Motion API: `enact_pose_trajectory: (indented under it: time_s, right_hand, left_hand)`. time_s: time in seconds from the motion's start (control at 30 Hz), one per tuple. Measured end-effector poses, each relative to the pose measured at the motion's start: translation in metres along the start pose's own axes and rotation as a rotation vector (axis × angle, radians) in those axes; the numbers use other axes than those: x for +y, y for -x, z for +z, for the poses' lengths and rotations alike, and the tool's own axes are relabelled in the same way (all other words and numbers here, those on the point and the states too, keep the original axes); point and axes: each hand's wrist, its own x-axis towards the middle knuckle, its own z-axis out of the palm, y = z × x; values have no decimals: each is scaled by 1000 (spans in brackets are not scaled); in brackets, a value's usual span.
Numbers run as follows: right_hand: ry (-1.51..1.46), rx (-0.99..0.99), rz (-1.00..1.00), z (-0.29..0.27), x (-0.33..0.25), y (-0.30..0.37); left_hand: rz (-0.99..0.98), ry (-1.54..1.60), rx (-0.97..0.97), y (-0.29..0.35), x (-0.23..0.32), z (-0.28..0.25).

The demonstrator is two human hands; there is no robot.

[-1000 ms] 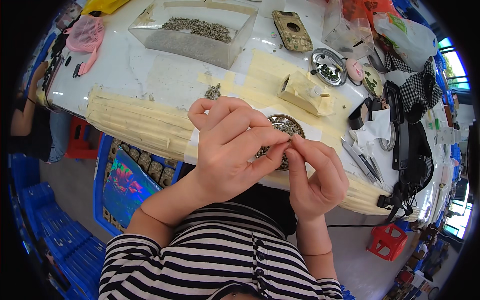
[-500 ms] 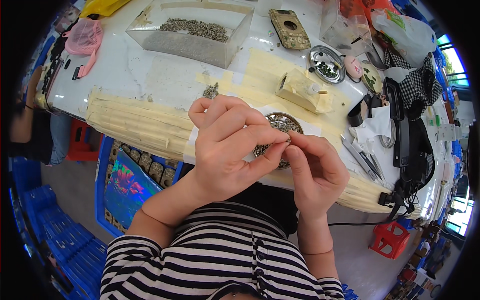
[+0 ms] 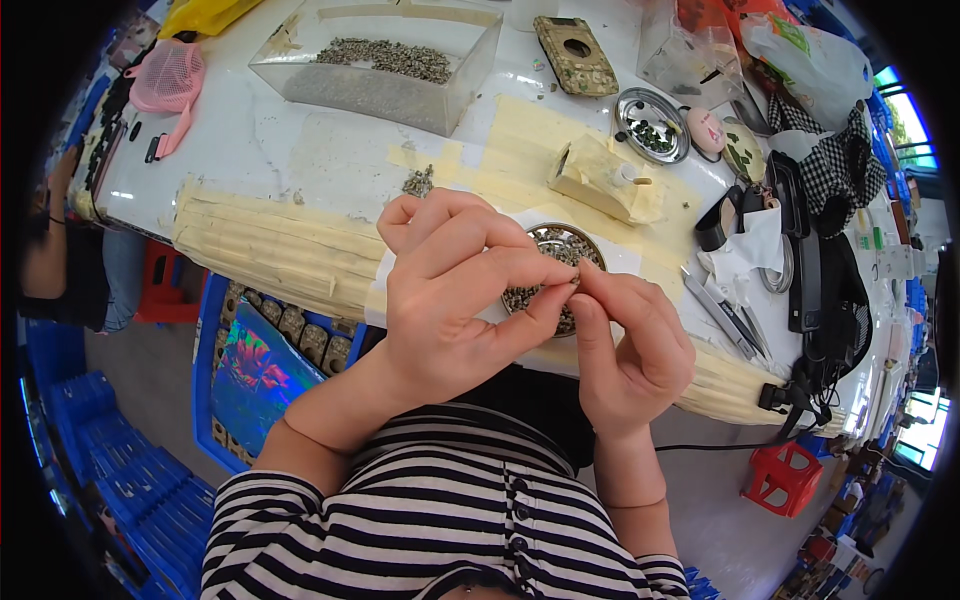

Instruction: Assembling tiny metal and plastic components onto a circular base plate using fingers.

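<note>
My left hand [image 3: 450, 300] and my right hand [image 3: 635, 345] meet above a round metal dish [image 3: 603, 262] at the table's near edge. Thumb and forefinger of each are pinched together, the tips almost touching. Between them sits a tiny part, mostly covered by the fingertips and too small to name. Many small grey-brown parts [image 3: 565, 243] fill the dish under my hands. A small heap of similar pieces [image 3: 419, 181] lies just beyond my left hand. Right of the dish stands a block wrapped in cream tape [image 3: 605, 182] with a short peg on top.
A clear bin [image 3: 375, 95] of small parts stands at the back, beside a camouflage toy tank hull [image 3: 577, 57]. A metal dish of dark green pieces [image 3: 652, 128], tweezers [image 3: 715, 310] and a black strap [image 3: 800, 250] lie right. Below left is a blue crate [image 3: 207, 390]; someone sits far left.
My hands stay pinched together over the dish, with only a very slight shift. The rest of the table looks the same.
</note>
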Motion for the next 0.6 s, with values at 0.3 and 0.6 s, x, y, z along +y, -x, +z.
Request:
enact_pose_trajectory:
  time_s: [0.3, 0.6]
  right_hand:
    - [-118, -36, 149, -5, -2, 1]
    - [-22, -4, 4, -2, 0, 0]
  left_hand:
    - [12, -6, -8, 0, 0, 1]
    - [-3, 6, -11, -1, 1, 1]
